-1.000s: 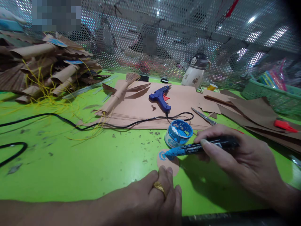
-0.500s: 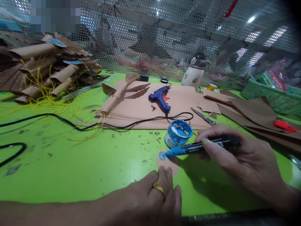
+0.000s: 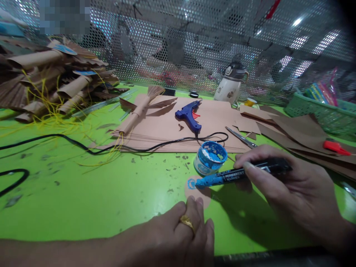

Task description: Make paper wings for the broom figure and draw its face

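In my right hand [image 3: 286, 189] is a black permanent marker [image 3: 250, 172], gripped between thumb and fingers. Its front end is coated in blue paint and rests on, or just over, a small round brown paper disc [image 3: 201, 196]. A blue ring mark shows on the disc's upper left. My left hand [image 3: 183, 230], with a gold ring on one finger, lies with its fingers stretched out and their tips pressing the disc's lower edge to the green table [image 3: 111, 207]. Just behind the disc stands an open jar of blue paint [image 3: 210, 157], its rim smeared.
A blue glue gun [image 3: 190, 115] lies on stacked brown paper sheets [image 3: 217, 115], beside a rolled-paper bird [image 3: 141, 107]. Its black cord [image 3: 155, 146] crosses the table. Scissors [image 3: 240, 137] are at right, a green basket [image 3: 325, 115] beyond. Paper birds [image 3: 47, 81] pile at left.
My right hand and the marker have shifted slightly to the right. My left hand stays on the disc.
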